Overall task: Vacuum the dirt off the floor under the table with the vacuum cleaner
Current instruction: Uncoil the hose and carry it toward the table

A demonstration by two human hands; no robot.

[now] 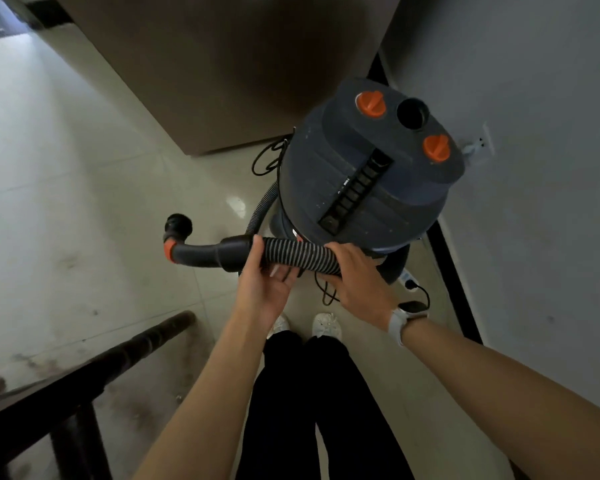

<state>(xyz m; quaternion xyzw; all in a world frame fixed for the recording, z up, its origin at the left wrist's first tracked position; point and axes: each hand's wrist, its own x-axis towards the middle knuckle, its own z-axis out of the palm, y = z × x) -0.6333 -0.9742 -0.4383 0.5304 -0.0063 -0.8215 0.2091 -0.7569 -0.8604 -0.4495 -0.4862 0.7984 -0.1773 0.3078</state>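
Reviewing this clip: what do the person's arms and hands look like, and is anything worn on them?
Both forearms are bare, with no sleeves in view and no gloves. The left hand carries no ring, band or watch that shows. Just behind the right hand, a white wristwatch with a white strap and a dark face sits on the wrist. No markings or cables show on either arm.

Pale glossy floor tiles (84,209), scuffed. Grey wall (534,81) right, black skirting (454,278). Brown cabinet (222,64) ahead. Dark wooden rail (84,372) lower left.
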